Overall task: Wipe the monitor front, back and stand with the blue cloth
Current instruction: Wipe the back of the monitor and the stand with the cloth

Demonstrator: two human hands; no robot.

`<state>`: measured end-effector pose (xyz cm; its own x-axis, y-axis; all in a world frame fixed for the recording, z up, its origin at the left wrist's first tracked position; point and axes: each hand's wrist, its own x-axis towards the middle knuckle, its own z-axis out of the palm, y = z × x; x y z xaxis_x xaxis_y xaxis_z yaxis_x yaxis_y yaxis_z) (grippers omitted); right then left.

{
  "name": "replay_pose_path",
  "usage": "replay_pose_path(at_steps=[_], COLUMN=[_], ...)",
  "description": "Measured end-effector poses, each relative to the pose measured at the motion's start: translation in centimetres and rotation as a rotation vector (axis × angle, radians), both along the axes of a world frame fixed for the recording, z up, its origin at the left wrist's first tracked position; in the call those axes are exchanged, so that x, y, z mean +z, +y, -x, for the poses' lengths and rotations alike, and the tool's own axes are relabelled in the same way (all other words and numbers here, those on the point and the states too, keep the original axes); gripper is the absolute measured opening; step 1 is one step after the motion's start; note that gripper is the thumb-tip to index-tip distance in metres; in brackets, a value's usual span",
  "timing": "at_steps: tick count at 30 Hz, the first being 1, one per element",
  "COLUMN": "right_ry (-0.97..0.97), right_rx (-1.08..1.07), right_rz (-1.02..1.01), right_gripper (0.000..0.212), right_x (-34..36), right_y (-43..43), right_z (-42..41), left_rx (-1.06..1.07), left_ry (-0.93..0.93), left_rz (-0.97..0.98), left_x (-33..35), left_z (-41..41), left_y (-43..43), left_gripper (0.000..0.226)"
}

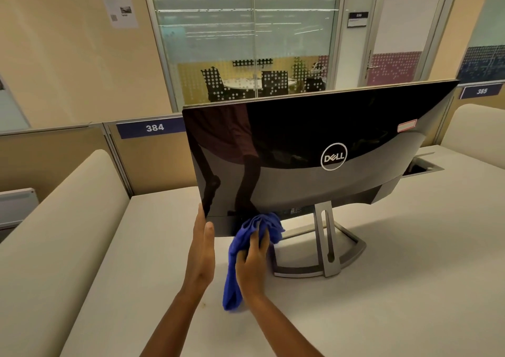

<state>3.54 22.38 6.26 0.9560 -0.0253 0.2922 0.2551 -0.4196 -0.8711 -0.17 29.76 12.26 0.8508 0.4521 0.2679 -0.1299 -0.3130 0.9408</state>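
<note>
The monitor stands on the white desk with its glossy black back and logo facing me, on a silver stand. My left hand lies flat with straight fingers against the monitor's lower left edge. My right hand grips the bunched blue cloth and presses it to the bottom edge of the monitor's back, left of the stand. The cloth's loose end hangs down toward my wrist. The screen side is hidden.
The white desk has a cable cut-out at the back right. Padded dividers flank it on the left and right. A partition labelled 384 runs behind, with a glass-walled meeting room beyond.
</note>
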Motion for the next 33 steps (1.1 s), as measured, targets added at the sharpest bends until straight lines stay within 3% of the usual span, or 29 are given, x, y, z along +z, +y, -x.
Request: replay_pose_path(at_steps=[3, 8, 18, 27, 30, 33], right_ry=[0.14, 0.07, -0.155, -0.547, -0.596, -0.556], right_rx=[0.222, 0.397, 0.179, -0.112, -0.085, -0.038], right_rz=[0.017, 0.02, -0.123, -0.016, 0.13, 0.437], right_gripper=[0.056, 0.049, 0.041, 0.048, 0.052, 0.067], right_x=[-0.1, 0.6, 2.6, 6.8, 6.8, 4.9], right_y=[-1.8, -5.9, -14.1, -19.5, -18.8, -17.4], right_z=[0.6, 1.8, 2.6, -1.3, -3.3, -5.1], left_rx=[-0.003, 0.004, 0.006, -0.075, -0.08, -0.099], left_ry=[0.024, 0.032, 0.299, 0.566, 0.605, 0.626], left_rz=[0.017, 0.007, -0.225, -0.493, -0.536, -0.587], left_x=[0.0, -0.4, -3.5, -5.0, -5.6, -6.3], left_z=[0.2, 1.2, 2.0, 0.2, -0.3, -0.7], left_y=[0.1, -0.9, -5.4, -8.4, -8.9, -9.5], left_gripper=[0.068, 0.048, 0.058, 0.065, 0.064, 0.063])
